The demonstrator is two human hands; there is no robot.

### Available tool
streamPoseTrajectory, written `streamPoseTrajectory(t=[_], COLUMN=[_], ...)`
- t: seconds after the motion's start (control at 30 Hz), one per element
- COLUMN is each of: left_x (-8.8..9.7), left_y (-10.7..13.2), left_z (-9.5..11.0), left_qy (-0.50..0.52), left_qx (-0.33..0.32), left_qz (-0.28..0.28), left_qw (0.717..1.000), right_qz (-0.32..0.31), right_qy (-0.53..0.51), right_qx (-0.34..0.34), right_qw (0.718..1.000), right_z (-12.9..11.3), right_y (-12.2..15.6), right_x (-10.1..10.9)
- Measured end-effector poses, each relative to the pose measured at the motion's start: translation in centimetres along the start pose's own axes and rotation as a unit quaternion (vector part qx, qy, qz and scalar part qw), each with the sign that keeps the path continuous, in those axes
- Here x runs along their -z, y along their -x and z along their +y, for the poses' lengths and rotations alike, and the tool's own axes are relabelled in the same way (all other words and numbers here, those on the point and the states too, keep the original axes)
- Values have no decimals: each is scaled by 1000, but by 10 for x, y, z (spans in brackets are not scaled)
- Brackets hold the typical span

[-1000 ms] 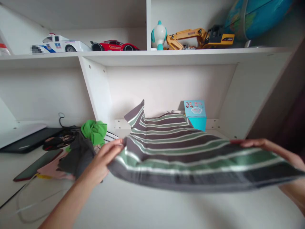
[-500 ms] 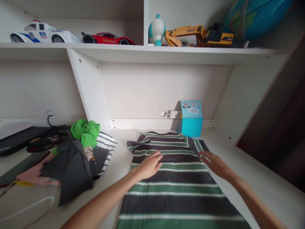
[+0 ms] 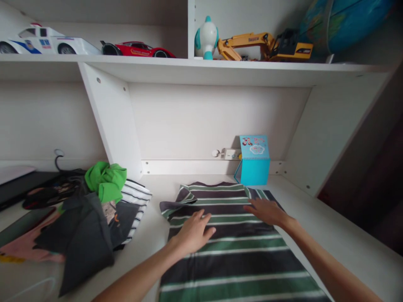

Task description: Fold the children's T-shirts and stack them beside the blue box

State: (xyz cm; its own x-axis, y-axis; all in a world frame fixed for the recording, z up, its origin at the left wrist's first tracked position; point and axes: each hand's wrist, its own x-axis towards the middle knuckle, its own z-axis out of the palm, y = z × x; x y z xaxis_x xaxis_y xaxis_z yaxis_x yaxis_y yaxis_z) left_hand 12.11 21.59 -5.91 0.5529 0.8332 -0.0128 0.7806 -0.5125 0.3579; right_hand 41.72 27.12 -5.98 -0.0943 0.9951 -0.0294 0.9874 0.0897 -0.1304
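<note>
A grey shirt with green and white stripes (image 3: 233, 260) lies spread flat on the white desk (image 3: 340, 235), its collar end toward the back wall. My left hand (image 3: 193, 233) rests on its upper left part, fingers stretched flat and open. My right hand (image 3: 267, 211) lies flat on the upper right part, near the shoulder, fingers spread as well. Neither hand holds anything. One sleeve (image 3: 171, 206) is bunched at the shirt's left edge.
A pile of clothes (image 3: 88, 218) with a green garment (image 3: 105, 180) on top sits at the left. A blue box (image 3: 254, 160) stands against the back wall beside a socket. On the shelf above stand toy cars (image 3: 135, 49), an excavator (image 3: 264, 44) and a globe (image 3: 343, 19).
One second ago both hands held the shirt stretched in the air. It now lies flat on the desk, and both hands have slid a little across its upper part.
</note>
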Motion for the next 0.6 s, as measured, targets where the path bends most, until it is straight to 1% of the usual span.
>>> streamPoseTrajectory(t=[0.07, 0.13, 0.17, 0.2, 0.23, 0.3, 0.33, 0.37, 0.4, 0.43, 0.5, 0.57, 0.6], left_x=[0, 2, 5, 8, 12, 20, 24, 26, 28, 28, 25, 21, 19], left_y=[-11, -17, -18, -19, -19, -20, -20, -21, -22, -23, -24, -25, -25], left_z=[-11, -28, -39, -51, -64, -91, -103, -114, -123, -129, -136, -138, -137], left_qy=[-8, -18, -25, -35, -46, -71, -80, -86, -88, -89, -90, -91, -92], left_qx=[5, 12, 30, 60, 104, 209, 254, 286, 303, 308, 300, 295, 295], left_qz=[4, -10, -9, -3, 8, 31, 39, 43, 46, 47, 49, 53, 55], left_qw=[1000, 1000, 999, 998, 994, 975, 963, 953, 948, 946, 948, 950, 949], right_qz=[7, 13, 16, 21, 28, 42, 46, 48, 49, 49, 51, 59, 64], right_qy=[1, 2, 4, 6, 8, 13, 15, 16, 17, 18, 21, 24, 27], right_qx=[4, -3, -10, -19, -26, -34, -36, -36, -36, -37, -42, -54, -59], right_qw=[1000, 1000, 1000, 1000, 999, 998, 998, 998, 998, 998, 998, 997, 996], right_z=[-13, -26, -31, -34, -35, -34, -32, -30, -28, -26, -26, -36, -44], right_y=[-23, -40, -46, -50, -53, -55, -56, -56, -57, -57, -57, -53, -49], right_x=[-7, -23, -32, -41, -49, -59, -61, -62, -62, -61, -56, -50, -48])
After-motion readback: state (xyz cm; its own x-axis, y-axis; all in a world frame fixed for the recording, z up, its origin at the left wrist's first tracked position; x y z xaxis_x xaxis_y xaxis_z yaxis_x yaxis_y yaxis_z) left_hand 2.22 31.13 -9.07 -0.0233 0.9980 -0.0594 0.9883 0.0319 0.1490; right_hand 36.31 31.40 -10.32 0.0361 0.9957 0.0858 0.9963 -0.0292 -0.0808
